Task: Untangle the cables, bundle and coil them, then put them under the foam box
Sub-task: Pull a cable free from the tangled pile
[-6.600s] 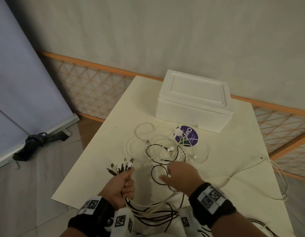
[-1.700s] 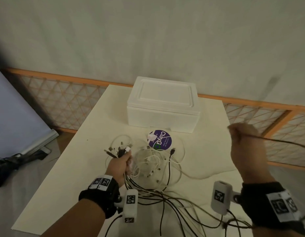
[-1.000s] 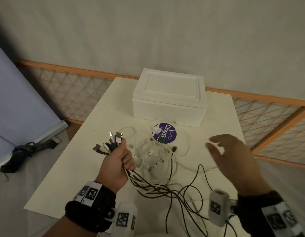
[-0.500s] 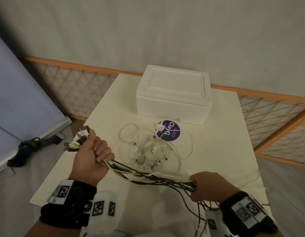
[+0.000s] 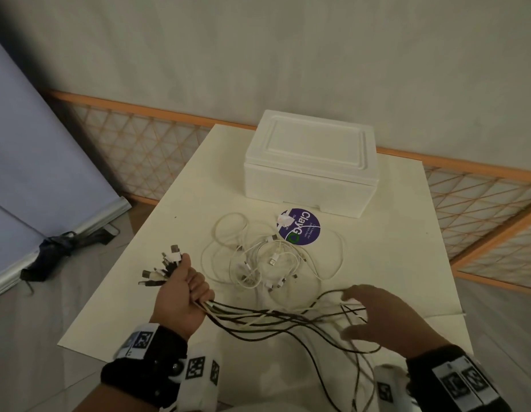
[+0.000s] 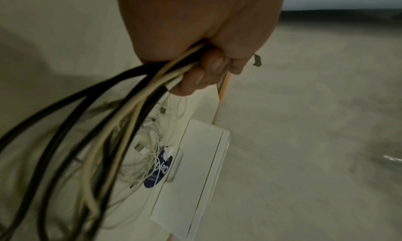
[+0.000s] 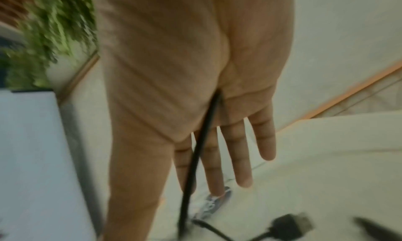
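Observation:
My left hand [image 5: 188, 288] grips a bundle of black and white cables [image 5: 258, 318] just behind their plugs [image 5: 161, 270], which fan out up and left of the fist. The left wrist view shows its fingers [image 6: 196, 76] curled round the cables [image 6: 121, 107]. The bundle trails right to my right hand [image 5: 358, 315], which hovers over it with fingers spread. One black cable [image 7: 200, 152] runs across that palm between straight fingers [image 7: 241, 152]. A loose tangle of white cables [image 5: 267, 260] lies on the table. The white foam box [image 5: 312, 171] stands behind it, lid on.
A round purple sticker [image 5: 300, 227] lies in front of the box. The cream table [image 5: 401, 257] ends close on the left and near sides. An orange-framed lattice fence [image 5: 145, 144] runs behind it. A grey panel [image 5: 29, 150] and a dark bundle [image 5: 50, 254] lie on the floor at left.
Half a second ago my right hand gripped the cable bundle; now its fingers are spread and the cables hang loose under it. My left hand keeps its grip on the plug end.

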### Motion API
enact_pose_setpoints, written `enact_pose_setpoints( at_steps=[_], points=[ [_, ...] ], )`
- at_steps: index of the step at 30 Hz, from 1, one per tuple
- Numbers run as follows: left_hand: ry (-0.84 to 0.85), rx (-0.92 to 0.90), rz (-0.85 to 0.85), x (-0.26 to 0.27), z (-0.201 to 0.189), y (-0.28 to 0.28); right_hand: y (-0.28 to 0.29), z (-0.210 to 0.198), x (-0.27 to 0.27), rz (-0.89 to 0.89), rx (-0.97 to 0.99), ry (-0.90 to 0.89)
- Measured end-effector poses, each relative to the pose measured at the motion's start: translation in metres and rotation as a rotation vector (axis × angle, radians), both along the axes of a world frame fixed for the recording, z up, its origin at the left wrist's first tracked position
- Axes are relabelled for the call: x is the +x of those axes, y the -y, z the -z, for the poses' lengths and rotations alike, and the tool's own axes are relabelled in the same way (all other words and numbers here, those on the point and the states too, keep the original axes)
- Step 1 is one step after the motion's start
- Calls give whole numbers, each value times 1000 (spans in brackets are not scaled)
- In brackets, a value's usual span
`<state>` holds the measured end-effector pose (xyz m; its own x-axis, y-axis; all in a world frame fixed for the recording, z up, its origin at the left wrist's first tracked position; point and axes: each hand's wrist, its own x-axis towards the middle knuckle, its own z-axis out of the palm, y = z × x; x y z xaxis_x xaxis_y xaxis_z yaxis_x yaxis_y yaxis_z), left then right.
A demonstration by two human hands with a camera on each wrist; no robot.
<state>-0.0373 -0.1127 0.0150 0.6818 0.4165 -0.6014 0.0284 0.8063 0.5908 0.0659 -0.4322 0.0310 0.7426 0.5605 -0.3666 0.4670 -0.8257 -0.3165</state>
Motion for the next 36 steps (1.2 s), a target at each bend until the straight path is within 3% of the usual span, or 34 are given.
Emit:
enact_pose_setpoints(
  at_steps=[5,9,16,22,24,29,31,33,36],
  points=[
    [121,42,148,23,-29,41,-75,-25,-27,-153,283,28],
    [231,34,296,36,-51,65,-111,-17,-42,-247,168,-76],
    [226,34,96,22,-49,-9,-8,20,-38,-61,-176,-172],
    [104,6,106,-2,-14,10,37,29,-54,17,-271,-342],
    [106,-15,93,-1,-7,12,41,19,-43,135,-103,-413],
    [162,-18,39,16,-14,26,13,-15,-21,664,920,-262],
    [190,-29,20,24,-22,36,-9,-22,-22,663,1036,-245],
    [215,-48,0,30,-28,45,-27,-17,-31,471,909,-275],
    [262,-48,-22,38,-38,51,-41,10,-48,151,422,-284]
  ],
)
